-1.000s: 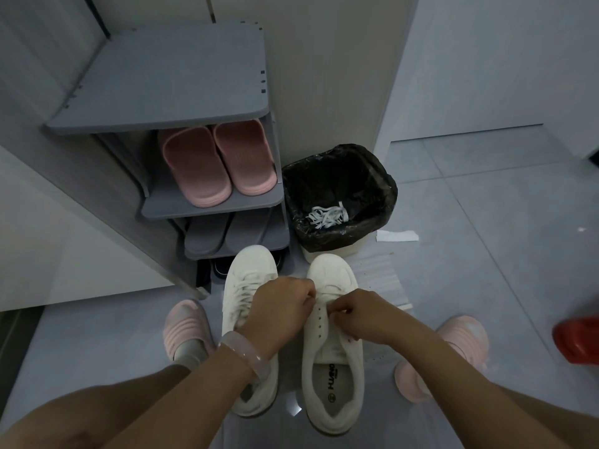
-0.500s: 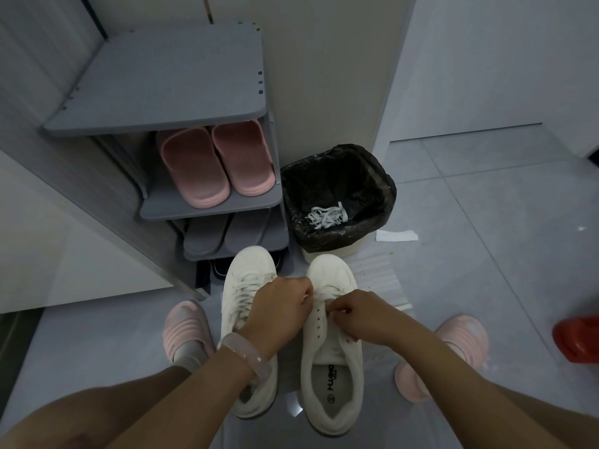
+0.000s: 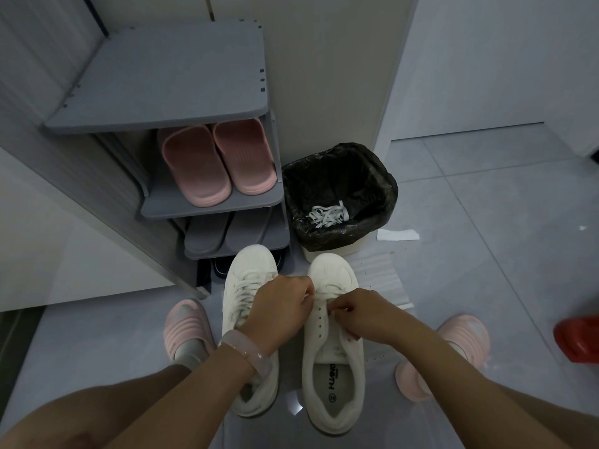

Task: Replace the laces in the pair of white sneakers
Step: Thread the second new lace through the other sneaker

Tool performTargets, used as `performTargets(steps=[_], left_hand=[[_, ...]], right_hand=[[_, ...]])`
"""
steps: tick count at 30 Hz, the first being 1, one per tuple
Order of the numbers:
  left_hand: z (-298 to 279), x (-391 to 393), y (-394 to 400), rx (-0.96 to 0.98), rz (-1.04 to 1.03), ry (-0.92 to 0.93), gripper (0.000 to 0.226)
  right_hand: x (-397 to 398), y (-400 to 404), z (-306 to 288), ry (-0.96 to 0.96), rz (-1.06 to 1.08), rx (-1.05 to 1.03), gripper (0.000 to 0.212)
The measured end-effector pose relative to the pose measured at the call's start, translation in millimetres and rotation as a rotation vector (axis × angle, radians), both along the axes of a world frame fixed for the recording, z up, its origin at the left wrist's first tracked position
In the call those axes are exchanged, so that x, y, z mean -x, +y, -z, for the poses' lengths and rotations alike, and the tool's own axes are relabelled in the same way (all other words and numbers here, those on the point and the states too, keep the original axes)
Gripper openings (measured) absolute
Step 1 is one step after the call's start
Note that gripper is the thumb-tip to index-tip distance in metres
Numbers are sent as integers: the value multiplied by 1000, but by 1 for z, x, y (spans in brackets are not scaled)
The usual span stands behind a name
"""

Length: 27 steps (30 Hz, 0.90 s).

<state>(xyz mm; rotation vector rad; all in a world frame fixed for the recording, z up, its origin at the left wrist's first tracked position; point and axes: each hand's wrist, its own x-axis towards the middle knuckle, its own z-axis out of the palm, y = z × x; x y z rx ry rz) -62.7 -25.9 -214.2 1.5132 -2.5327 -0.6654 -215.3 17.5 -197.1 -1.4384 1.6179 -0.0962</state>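
Observation:
Two white sneakers stand side by side on the grey floor, toes pointing away from me. The left sneaker (image 3: 241, 296) is laced. The right sneaker (image 3: 334, 367) has lace only near its toe, with bare eyelets below. My left hand (image 3: 278, 311) and my right hand (image 3: 359, 314) meet over the front of the right sneaker, each pinching a white lace (image 3: 324, 291) with curled fingers. A tangle of old white laces (image 3: 327, 215) lies in the bin.
A black-lined bin (image 3: 379, 176) stands just beyond the sneakers. A grey shoe rack (image 3: 162, 79) holds pink slippers (image 3: 217, 163) and grey ones below. My feet in pink slippers (image 3: 186, 322) flank the sneakers. A red object (image 3: 580, 338) sits at the right edge, a white paper scrap (image 3: 397, 234) near the bin.
Both hands stay over the right sneaker's front with only small finger movements on the lace. The view has shifted slightly.

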Motion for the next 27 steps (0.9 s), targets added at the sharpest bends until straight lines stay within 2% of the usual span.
performTargets(steps=[8,16,18,23,25,27], left_hand=[[3,-5,-5,-100,61,22,18],[10,0,3,-99,43,14,16],[11,-1,3,-156,37,52,10],[11,-2,3,-343,-19,182,12],[7,-2,5,-282,40,116,12],[3,-1,8,-28,112,-49,23]], right_hand=[[1,0,3,-8,4,7,32],[-1,2,10,-26,49,14,32],[-4,4,13,-32,97,48,29],[-13,8,28,-48,260,64,21],[-15,8,31,-59,282,69,11],[-16,8,30,-75,307,66,10]])
